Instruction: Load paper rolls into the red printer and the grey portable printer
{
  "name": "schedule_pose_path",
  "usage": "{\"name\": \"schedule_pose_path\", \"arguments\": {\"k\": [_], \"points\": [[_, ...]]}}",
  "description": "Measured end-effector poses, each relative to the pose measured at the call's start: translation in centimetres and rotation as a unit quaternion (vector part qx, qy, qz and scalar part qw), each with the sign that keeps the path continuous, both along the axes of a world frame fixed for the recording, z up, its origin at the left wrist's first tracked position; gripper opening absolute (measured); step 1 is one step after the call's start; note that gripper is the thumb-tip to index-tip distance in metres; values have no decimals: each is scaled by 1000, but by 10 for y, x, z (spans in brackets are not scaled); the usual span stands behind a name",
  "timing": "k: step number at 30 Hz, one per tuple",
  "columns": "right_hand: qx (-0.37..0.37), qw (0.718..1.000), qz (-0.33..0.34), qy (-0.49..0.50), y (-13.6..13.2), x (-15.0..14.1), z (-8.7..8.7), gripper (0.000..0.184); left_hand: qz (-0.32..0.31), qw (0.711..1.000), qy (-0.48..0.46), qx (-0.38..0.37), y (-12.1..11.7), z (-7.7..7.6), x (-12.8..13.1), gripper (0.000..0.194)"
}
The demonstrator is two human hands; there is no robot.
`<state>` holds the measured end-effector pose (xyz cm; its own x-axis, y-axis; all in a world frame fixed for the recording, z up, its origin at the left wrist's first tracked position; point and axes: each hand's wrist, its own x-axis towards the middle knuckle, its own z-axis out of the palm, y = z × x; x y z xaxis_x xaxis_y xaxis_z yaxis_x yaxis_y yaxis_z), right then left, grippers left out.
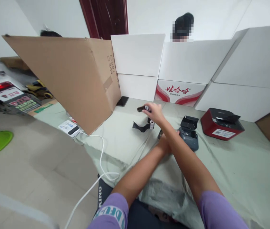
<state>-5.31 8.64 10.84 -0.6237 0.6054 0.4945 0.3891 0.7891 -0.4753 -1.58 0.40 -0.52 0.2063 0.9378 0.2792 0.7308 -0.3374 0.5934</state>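
Note:
My right hand (pixel 155 112) is raised over the table with its arm crossing over my left arm. Its fingers pinch a small dark roll (pixel 140 108) with a pale end. Just below, a black ribbon strip (pixel 141 128) trails across the cloth from a small roll with a white core (pixel 151 124). My left hand (pixel 165 143) is low beside a dark label printer (pixel 190 140), whose lid (pixel 189 122) stands up. A fingertip seems to touch the printer's side, and a dark object (pixel 160 134) shows at the left hand's edge. My right forearm hides most of the left fingers.
Behind the table stand white boxes (pixel 138 57) and a brown carton (pixel 65 73). A red and black machine (pixel 220 124) sits at right. A phone (pixel 122 101) lies by the carton, and a white cable (pixel 102 156) hangs over the front edge. Another person's head shows behind the boxes.

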Motion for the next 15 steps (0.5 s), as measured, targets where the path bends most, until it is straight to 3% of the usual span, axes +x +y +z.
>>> {"name": "schedule_pose_path", "arguments": {"k": [2, 4, 7, 10, 15], "points": [[-65, 976, -16, 207, 0, 48, 10, 36, -9, 999, 33, -14, -5, 9, 0, 65], [-161, 917, -10, 364, -3, 106, 16, 41, -6, 999, 46, -25, -7, 15, 0, 85], [-297, 844, -54, 444, -10, 189, 9, 43, 2, 998, 45, -34, -7, 17, 1, 100], [-305, 858, -153, 384, -13, 236, -19, 36, -1, 999, 37, -35, -6, 16, 2, 105], [-281, 911, -167, 250, -6, 242, -66, 41, 5, 999, 44, -30, -9, 16, 0, 102]]}}
